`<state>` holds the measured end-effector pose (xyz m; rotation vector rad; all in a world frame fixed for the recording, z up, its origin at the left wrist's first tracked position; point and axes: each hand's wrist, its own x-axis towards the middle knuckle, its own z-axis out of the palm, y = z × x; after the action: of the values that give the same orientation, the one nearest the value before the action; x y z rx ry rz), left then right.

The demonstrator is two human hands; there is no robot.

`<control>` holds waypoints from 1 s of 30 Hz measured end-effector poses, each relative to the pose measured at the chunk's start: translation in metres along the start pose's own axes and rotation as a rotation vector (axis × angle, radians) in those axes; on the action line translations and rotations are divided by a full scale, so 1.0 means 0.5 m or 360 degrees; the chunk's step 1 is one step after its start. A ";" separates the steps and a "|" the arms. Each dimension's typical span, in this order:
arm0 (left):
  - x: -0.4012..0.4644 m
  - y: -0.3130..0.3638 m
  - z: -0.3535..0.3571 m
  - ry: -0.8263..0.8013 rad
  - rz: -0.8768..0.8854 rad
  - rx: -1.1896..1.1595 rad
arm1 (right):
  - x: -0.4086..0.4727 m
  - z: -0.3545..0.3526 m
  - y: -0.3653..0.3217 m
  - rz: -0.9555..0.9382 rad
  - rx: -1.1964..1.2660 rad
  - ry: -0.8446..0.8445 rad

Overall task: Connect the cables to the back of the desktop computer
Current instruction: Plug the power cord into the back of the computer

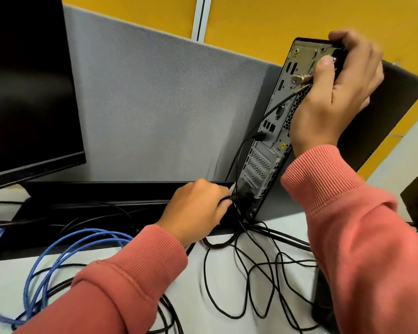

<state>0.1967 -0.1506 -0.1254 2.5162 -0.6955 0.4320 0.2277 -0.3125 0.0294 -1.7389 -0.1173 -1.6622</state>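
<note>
Evidently mid-plugging: the small-form desktop tower stands upright at two o'clock, rear panel facing left. The left hand grips a black power plug at the panel's foot; the right hand clasps the tower's top, steadying it. Next, I judge, comes a firm, straight push to seat the plug.

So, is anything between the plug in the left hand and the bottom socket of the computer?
Nothing visible. The left hand holds the black plug right at the bottom of the computer's rear panel.
</note>
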 end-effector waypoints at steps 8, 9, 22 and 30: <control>0.000 0.002 0.006 0.0033 -0.0006 -0.0094 | 0.000 -0.001 -0.003 -0.0003 0.0002 0.0011; 0.001 0.001 0.008 0.0030 -0.0029 -0.0153 | 0.001 -0.001 -0.003 -0.0007 0.0001 0.0010; 0.010 -0.015 0.012 -0.0063 0.0012 -0.0418 | 0.001 -0.002 -0.005 -0.0006 0.0008 0.0024; 0.013 -0.009 0.028 0.0009 -0.0045 -0.0449 | 0.002 -0.002 -0.006 0.0001 -0.0006 0.0022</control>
<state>0.2068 -0.1572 -0.1358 2.2554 -0.6675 0.3069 0.2254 -0.3110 0.0316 -1.7300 -0.1073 -1.6744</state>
